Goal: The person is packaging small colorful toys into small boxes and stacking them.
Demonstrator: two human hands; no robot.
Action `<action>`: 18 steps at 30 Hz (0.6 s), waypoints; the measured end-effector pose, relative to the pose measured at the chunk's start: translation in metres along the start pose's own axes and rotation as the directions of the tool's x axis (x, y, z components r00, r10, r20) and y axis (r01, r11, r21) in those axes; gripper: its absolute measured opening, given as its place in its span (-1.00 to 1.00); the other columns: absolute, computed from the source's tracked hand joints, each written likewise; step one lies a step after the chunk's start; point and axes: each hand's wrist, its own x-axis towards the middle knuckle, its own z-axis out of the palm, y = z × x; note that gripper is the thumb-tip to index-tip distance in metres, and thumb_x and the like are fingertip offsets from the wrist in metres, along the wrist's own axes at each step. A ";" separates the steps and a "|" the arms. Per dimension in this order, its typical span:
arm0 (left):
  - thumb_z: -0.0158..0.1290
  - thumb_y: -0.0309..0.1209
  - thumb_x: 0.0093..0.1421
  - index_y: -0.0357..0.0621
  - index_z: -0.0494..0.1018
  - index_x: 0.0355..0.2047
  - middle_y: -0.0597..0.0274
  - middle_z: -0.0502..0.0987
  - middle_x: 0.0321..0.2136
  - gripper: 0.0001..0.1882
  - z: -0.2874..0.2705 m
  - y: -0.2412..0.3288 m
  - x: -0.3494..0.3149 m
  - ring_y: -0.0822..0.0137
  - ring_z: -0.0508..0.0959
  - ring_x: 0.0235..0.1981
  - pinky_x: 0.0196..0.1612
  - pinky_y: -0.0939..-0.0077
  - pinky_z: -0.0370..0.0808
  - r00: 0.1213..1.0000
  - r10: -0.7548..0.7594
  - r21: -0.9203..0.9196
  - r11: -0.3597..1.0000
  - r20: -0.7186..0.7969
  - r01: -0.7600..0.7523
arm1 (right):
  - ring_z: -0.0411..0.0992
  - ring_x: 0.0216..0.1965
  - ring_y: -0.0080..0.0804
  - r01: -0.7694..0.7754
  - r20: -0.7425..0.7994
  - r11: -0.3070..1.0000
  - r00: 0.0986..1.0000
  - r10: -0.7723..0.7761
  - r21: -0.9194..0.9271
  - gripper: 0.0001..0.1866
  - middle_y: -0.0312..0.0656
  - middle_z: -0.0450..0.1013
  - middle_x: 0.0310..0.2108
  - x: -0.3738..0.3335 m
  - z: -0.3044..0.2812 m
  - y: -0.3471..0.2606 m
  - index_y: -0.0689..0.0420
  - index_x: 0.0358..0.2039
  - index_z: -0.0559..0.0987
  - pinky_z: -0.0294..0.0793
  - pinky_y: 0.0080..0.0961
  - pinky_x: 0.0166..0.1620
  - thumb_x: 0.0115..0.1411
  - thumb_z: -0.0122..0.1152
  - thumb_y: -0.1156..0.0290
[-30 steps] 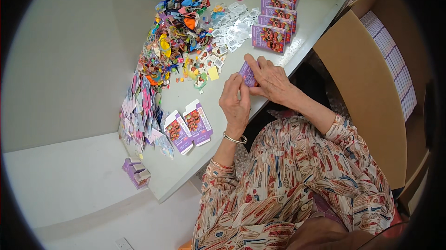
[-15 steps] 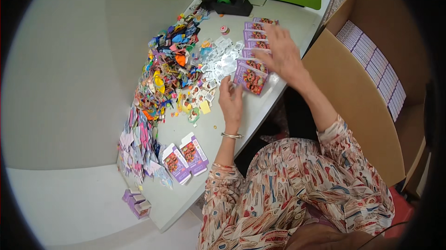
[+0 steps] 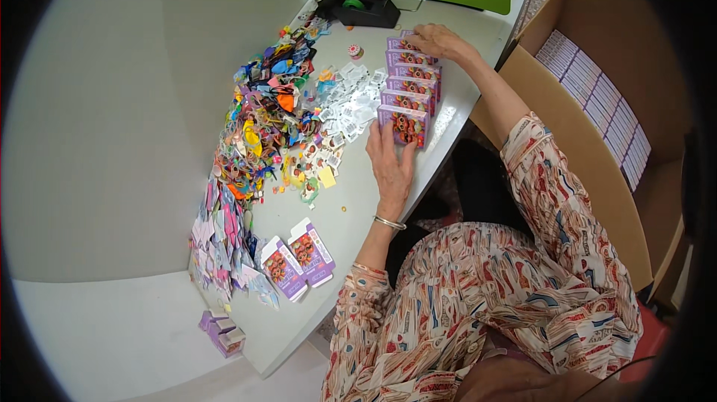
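Note:
A row of small purple boxes (image 3: 409,86) with colourful printed fronts stands along the right part of the table, each overlapping the one behind. At the near end, my left hand (image 3: 391,163) touches the front box (image 3: 403,127) with fingers stretched and thumb apart. My right hand (image 3: 446,42) lies over the far end of the row, its fingers extended across the last box and partly hiding it. Neither hand is closed round a box. A silver bangle (image 3: 390,223) circles my left wrist.
Left of the row lie many small white packets (image 3: 351,103) and a heap of colourful trinkets (image 3: 261,122). Unfilled-looking flat cartons (image 3: 299,260) lie nearer. A black tape dispenser (image 3: 373,13) stands at the back. A large cardboard box (image 3: 575,170) at right holds stacked purple-white boxes (image 3: 597,99).
The tilted front box now stands in line with the row. My left hand has moved right onto it, and my right hand has gone from above the row to its far end.

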 end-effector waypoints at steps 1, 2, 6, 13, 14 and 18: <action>0.17 -0.43 0.11 -0.31 0.24 0.15 -0.25 0.14 0.21 -0.39 0.001 -0.002 0.002 -0.19 0.16 0.21 0.24 0.11 0.15 1.000 -0.002 0.000 1.000 -0.003 0.002 | 0.46 -0.12 0.08 0.063 -0.030 0.998 0.998 -0.064 -0.013 -0.51 0.11 0.51 -0.20 0.000 0.003 -0.002 0.22 -0.16 0.55 0.42 -0.12 0.00 0.24 -0.05 0.02; 0.17 -0.43 0.10 -0.31 0.24 0.15 -0.26 0.13 0.21 -0.39 0.001 -0.004 0.005 -0.20 0.16 0.21 0.24 0.11 0.16 1.000 -0.009 0.001 1.000 -0.010 0.009 | 0.46 -0.12 0.08 0.066 -0.029 0.998 0.997 -0.066 -0.015 -0.51 0.11 0.51 -0.20 -0.001 0.003 -0.002 0.22 -0.16 0.55 0.42 -0.12 0.00 0.24 -0.05 0.02; 0.17 -0.45 0.09 -0.32 0.21 0.16 -0.29 0.12 0.21 -0.37 0.004 -0.011 0.013 -0.22 0.16 0.21 0.24 0.11 0.16 0.999 -0.016 -0.005 1.000 -0.034 0.016 | 0.47 -0.17 0.04 0.171 -0.032 0.984 0.984 -0.173 -0.057 -0.66 0.06 0.52 -0.27 -0.005 0.007 -0.009 0.09 -0.19 0.57 0.44 -0.09 -0.05 0.27 -0.10 0.16; 0.17 -0.49 0.08 -0.33 0.14 0.19 -0.32 0.12 0.20 -0.31 0.025 -0.009 0.021 -0.20 0.16 0.23 0.25 0.10 0.16 0.996 0.051 -0.012 0.999 -0.080 -0.052 | 0.43 -0.18 0.13 0.102 -0.023 0.992 0.994 -0.104 -0.081 -0.66 0.14 0.46 -0.24 -0.005 0.010 0.006 0.06 -0.09 0.51 0.42 -0.16 -0.06 0.33 -0.14 0.16; 0.17 -0.48 0.08 -0.32 0.13 0.19 -0.32 0.11 0.21 -0.31 0.024 -0.010 0.018 -0.21 0.15 0.23 0.26 0.10 0.15 0.997 0.034 -0.027 0.999 -0.071 -0.036 | 0.43 -0.18 0.13 0.106 -0.023 0.991 0.994 -0.109 -0.081 -0.66 0.14 0.46 -0.24 -0.007 0.012 0.004 0.06 -0.09 0.51 0.42 -0.16 -0.06 0.33 -0.14 0.16; 0.17 -0.44 0.09 -0.31 0.11 0.20 -0.33 0.10 0.22 -0.30 0.014 -0.011 0.009 -0.23 0.12 0.26 0.27 0.09 0.12 0.998 -0.022 -0.059 0.998 -0.056 0.019 | 0.44 -0.12 0.15 0.093 -0.107 0.993 0.989 -0.101 -0.073 -0.66 0.09 0.48 -0.17 -0.005 0.017 0.004 0.08 -0.06 0.49 0.47 -0.12 -0.05 0.27 -0.06 0.18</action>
